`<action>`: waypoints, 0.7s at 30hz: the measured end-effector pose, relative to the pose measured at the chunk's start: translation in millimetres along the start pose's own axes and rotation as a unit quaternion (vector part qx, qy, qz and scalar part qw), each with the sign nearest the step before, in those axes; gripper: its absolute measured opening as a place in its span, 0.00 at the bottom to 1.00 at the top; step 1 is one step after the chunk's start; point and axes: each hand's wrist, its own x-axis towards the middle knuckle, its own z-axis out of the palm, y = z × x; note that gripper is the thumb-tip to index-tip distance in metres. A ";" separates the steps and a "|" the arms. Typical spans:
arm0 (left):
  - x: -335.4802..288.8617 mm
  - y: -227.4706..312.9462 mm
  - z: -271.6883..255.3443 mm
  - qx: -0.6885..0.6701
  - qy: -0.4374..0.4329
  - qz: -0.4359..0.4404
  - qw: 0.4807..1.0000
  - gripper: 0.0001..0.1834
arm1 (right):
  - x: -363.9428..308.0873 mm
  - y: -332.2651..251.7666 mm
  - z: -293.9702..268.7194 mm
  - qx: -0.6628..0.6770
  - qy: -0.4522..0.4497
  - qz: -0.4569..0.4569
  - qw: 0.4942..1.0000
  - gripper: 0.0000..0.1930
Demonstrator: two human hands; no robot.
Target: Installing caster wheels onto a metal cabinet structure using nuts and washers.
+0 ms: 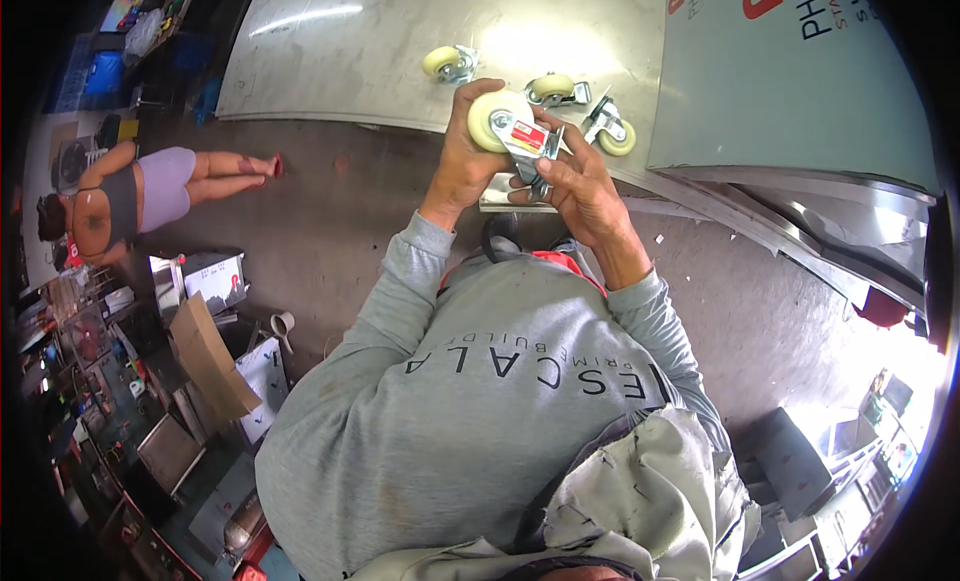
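Between my two hands I hold a caster wheel [497,122] with a cream wheel, a metal bracket and a red and yellow label. My left hand [463,161] wraps around the wheel side. At the bracket end, my right hand [584,186] grips the metal plate with thumb and fingers. Just beyond my hands, more casters lie on the metal table: one caster [441,63] to the left, one [553,87] behind my right fingers, and one [615,138] to the right.
The metal table [340,76] stretches across the front. A large film-covered metal box [800,101] stands at the right. Another person [140,196] stands at the far left. Cardboard [208,356] and assorted clutter fill the lower left. A small metal piece [515,194] is below my hands.
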 end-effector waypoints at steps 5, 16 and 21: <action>-18.8 -17.5 -5.4 -0.029 -0.010 -0.011 0.999 0.48 | -6.0 29.8 4.9 0.011 0.048 -0.011 0.999 0.42; -30.8 -20.3 2.4 -0.044 -0.025 -0.036 0.998 0.52 | -24.9 47.8 -0.2 -0.092 0.091 -0.086 0.988 0.41; -33.7 -15.6 9.9 -0.082 -0.026 -0.068 0.994 0.55 | -29.5 45.4 -4.6 -0.175 0.129 -0.103 0.971 0.41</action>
